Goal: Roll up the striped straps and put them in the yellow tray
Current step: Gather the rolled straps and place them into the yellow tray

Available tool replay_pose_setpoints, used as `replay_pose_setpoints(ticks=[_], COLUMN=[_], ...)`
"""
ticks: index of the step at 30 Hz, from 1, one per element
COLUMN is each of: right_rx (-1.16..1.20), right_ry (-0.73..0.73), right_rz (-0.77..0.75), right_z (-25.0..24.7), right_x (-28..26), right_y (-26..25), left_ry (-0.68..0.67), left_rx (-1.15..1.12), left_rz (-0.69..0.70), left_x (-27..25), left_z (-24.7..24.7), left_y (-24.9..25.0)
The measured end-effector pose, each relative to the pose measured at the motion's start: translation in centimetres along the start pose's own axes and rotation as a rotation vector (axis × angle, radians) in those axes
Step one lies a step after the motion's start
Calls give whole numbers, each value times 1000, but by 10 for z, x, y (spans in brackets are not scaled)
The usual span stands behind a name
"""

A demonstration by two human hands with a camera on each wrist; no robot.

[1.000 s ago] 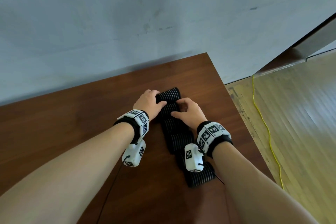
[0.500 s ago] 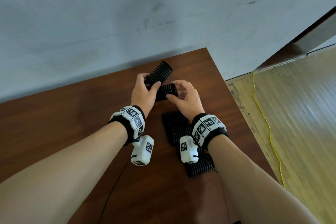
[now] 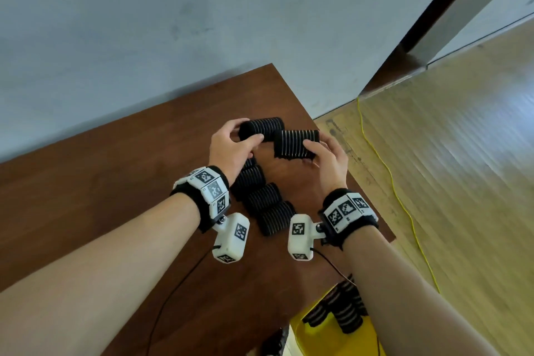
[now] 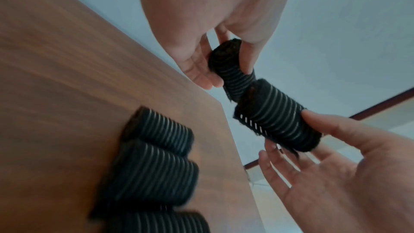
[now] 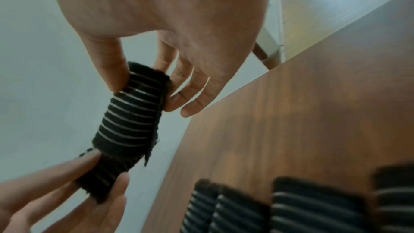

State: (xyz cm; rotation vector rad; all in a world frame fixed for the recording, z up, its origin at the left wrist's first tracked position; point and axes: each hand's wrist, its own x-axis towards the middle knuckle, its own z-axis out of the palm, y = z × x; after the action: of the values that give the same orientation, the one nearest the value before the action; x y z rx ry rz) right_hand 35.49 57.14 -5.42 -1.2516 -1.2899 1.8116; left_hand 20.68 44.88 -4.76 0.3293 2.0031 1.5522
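Head view: above the far right corner of a brown table (image 3: pixel 115 196), the left hand (image 3: pixel 231 150) pinches one striped roll (image 3: pixel 261 127) and the right hand (image 3: pixel 326 159) another roll (image 3: pixel 296 143); more striped straps (image 3: pixel 265 202) lie below, the yellow tray (image 3: pixel 306 329) near right holding rolled ones.

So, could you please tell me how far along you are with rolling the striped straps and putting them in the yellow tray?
Done: several rolled straps already sit in the yellow tray. In hand: the left hand grips one strap roll and the right hand holds a second roll, both above the table. Left: a row of straps on the table, not yet in the tray.
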Motion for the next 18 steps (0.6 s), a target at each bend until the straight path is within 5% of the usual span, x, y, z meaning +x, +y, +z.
replay_pose_setpoints(ticks=[11,18], right_rx=[373,353], right_ry=[450,755], right_rz=[139,241], right_z=[-206,-318], right_x=[-94,-145], right_y=[40,106], left_ry=[-338,-571], left_rx=[196,384], left_rz=[-9,39], left_x=[-118,-194], left_z=[138,224], left_y=[-26,-63])
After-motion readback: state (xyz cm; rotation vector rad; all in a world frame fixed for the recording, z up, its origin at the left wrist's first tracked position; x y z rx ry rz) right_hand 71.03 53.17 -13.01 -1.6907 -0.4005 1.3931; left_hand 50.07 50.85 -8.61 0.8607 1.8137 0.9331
